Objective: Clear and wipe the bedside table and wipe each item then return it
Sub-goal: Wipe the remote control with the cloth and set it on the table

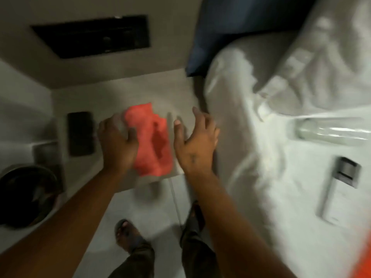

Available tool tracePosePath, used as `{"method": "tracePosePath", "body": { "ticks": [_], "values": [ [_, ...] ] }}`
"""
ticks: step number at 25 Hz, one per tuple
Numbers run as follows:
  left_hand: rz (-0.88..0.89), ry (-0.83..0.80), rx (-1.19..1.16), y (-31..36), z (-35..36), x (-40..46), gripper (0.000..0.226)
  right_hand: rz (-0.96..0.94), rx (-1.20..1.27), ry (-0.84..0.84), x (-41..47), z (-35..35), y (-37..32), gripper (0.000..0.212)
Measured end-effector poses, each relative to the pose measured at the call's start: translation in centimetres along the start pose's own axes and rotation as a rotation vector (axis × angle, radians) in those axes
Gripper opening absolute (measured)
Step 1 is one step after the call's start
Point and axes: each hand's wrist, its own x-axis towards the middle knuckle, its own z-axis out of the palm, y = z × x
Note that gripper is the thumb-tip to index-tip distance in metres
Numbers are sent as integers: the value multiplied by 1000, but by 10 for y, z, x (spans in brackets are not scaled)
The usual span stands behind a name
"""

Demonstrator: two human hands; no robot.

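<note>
A crumpled orange-red cloth [153, 141] lies on the pale bedside table [140, 93]. My left hand [118, 143] presses down on the cloth's left edge, fingers curled over it. Just right of the cloth, my right hand [195, 139] hovers with its fingers spread and holds nothing. A dark phone [81, 133] lies flat on the table at the left. On the white bed [271, 197] lie a clear bottle [331, 131] on its side and a white remote [339, 189] with a dark screen. The frame is blurred by motion.
A black panel [96, 35] is set in the wall behind the table. A dark round bin [26, 195] stands on the floor at the left. A dark blue headboard [230, 27] and white pillows [321, 67] sit at the right. My sandalled feet [128, 235] stand below.
</note>
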Motion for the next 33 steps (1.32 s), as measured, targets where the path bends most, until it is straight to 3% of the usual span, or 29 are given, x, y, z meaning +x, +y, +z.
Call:
{"method": "tracePosePath", "body": {
  "ticks": [3,5,6,8,10,11,13,16,21,25,28,30,33],
  "values": [
    [328,-137,-316,124,40,-74,45,50,70,342,-5,-107,45,44],
    [517,-358,-463,201,63,-131,37,184,-10,511,-9,-175,93,43],
    [524,-501,-476,231,72,-155,33,274,-48,543,-12,-201,115,46],
    [444,-810,-405,281,93,-196,31,533,-64,524,-19,-245,160,55],
    [319,-981,-278,312,118,-219,20,728,5,403,-19,-263,194,60],
    [276,-1017,-249,320,127,-224,5,768,39,347,-16,-265,207,59],
    [240,-980,-227,329,142,-226,22,789,92,297,-9,-263,223,49],
    [202,-961,-240,328,148,-225,7,802,253,328,-6,-262,229,37],
    [-22,-1143,-519,311,127,-207,25,838,608,354,-18,-256,187,32],
    [-273,-1029,-801,228,65,-158,28,674,675,163,-21,-190,113,22],
    [-412,-745,-861,133,8,-99,33,564,683,-148,-19,-93,54,17],
    [-488,-525,-808,72,-24,-65,32,440,522,-256,-16,-30,28,20],
    [-579,-273,-780,-11,-60,-34,34,-9,67,-450,-10,66,3,40]
  ]
}}
